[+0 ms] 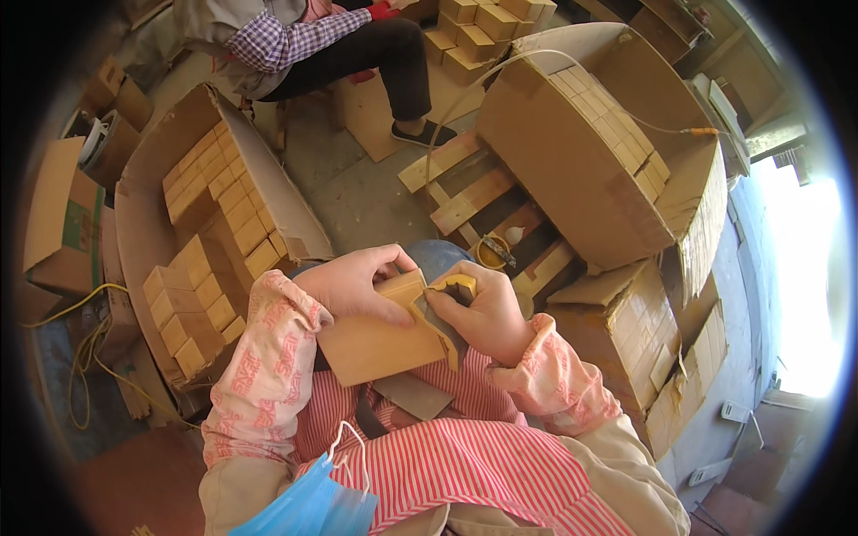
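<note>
Above my lap, my left hand is closed round the top of a pale wooden block, thumb on the near face and fingers over the far side. My right hand pinches a folded sheet of sandpaper, dark grey with a yellowish side. The sandpaper lies against the block's right end. A flat grey piece rests on my striped apron just below the block.
Left stands an open carton of stacked wooden blocks. Another large carton holds blocks at right, beside a wooden pallet with a small yellow tub. A co-worker sits ahead. A blue mask hangs near me.
</note>
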The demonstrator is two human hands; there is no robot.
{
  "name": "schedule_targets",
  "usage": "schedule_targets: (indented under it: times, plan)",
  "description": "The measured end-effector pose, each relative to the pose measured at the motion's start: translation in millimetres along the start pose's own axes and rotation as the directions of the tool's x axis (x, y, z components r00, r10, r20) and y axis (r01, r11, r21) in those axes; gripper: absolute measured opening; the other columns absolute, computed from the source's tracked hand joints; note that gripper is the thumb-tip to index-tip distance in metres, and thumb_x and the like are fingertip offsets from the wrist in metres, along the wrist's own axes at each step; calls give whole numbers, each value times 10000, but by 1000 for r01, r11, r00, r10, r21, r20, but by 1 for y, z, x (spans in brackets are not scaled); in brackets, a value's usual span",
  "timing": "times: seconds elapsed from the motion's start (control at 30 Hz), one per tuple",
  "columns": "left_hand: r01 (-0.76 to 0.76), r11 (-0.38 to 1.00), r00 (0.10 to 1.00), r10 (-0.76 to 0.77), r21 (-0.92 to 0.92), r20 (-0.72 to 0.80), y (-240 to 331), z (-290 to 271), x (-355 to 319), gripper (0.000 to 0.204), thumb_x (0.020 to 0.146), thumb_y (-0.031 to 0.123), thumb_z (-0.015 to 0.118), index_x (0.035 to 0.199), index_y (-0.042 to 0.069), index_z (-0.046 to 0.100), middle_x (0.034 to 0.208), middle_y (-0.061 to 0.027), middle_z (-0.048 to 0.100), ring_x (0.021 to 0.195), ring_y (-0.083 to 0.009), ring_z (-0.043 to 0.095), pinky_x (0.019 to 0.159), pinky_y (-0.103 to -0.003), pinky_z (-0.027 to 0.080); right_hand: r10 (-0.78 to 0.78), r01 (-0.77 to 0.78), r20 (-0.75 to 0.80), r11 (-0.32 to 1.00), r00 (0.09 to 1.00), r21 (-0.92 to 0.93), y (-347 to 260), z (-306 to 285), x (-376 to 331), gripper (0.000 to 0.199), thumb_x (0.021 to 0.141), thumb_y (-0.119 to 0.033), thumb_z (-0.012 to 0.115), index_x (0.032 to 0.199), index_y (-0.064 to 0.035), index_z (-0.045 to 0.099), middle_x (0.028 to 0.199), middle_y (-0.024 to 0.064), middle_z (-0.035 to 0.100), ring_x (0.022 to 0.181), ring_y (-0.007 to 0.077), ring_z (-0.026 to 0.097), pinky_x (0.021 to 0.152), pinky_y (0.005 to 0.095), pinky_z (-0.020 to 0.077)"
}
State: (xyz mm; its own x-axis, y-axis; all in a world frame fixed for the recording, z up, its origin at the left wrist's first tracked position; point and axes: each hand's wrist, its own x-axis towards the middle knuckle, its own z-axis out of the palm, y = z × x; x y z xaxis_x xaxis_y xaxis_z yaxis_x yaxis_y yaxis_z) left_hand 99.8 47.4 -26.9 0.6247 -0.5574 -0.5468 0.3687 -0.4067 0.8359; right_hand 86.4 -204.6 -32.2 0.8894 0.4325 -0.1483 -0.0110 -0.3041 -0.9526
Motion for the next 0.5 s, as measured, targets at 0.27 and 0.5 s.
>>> schedule_targets:
  times: [0.27,0.5]
  plan:
    - [15,1000,1000,-15,-8,-1,-1,2,-1,742,781,140,928,1412,50,548,1283,-95,674,1228,-194,623,1105,-353,466,50,-50,12,998,999,-32,-3,1,-1,191,936,-145,801,1007,16,729,873,39,750,805,61,656,706,256,548]
    - [-10,998,1000,10,-61,8,0,3,-2,732,780,143,927,1403,51,554,1262,-88,674,1199,-185,628,1077,-342,477,28,-28,-14,999,1000,43,-1,1,2,218,928,-154,796,1017,30,723,858,64,745,779,93,670,703,281,560]
